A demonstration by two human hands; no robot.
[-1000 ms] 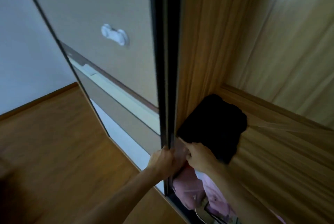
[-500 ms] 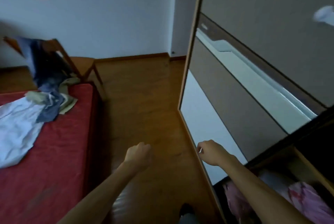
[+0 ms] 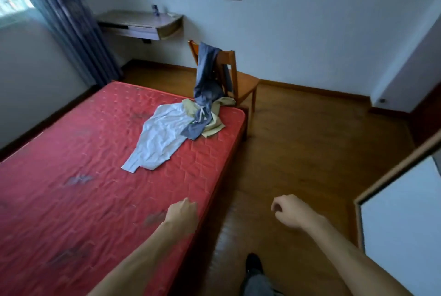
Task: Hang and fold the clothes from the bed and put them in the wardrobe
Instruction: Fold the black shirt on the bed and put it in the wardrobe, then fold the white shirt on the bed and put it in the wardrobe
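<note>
Red bed [image 3: 83,188] faced again, turned from wardrobe [image 3: 401,224]; nothing held in loosely curled left hand [image 3: 182,214] or right hand [image 3: 291,212]; likely fetching clothes [image 3: 167,135] near far right corner next.

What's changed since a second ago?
Both hands were at the wardrobe, by a folded black garment on its shelf. They came away empty: the left hand and right hand now hang loosely curled as the person faces the bed. The clothes there lie unmoved.
</note>
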